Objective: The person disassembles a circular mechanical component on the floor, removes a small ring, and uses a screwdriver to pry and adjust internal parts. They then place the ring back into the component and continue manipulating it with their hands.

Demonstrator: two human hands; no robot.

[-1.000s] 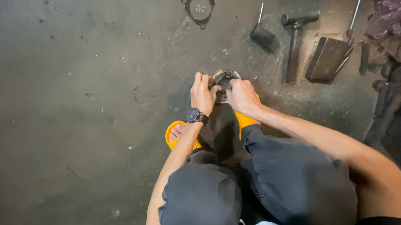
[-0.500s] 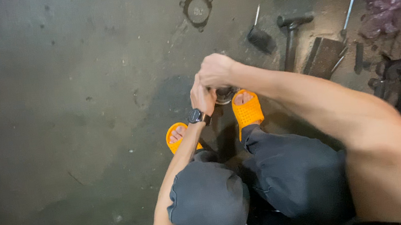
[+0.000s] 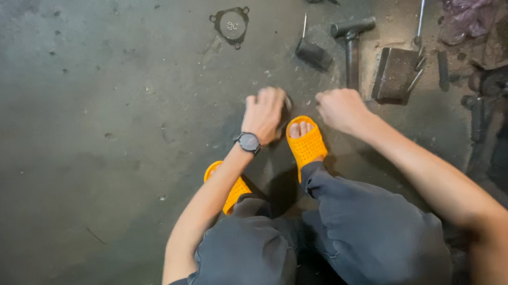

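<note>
We cannot tell what our blurred left hand [image 3: 265, 113] covers on the floor [image 3: 78, 148], whether our right hand [image 3: 340, 109] grips anything, or what the dark clutter [image 3: 500, 91] cut off at the right edge is.

My hands part: my right hand [image 3: 342, 109] comes off the ring [image 3: 286, 104], which my left hand [image 3: 265, 113] now holds alone, lower.

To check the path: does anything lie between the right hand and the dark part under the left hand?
Nothing visible does. Only bare floor separates the right hand from the dark part at the left hand; the orange sandal sits just beside that gap.
</note>
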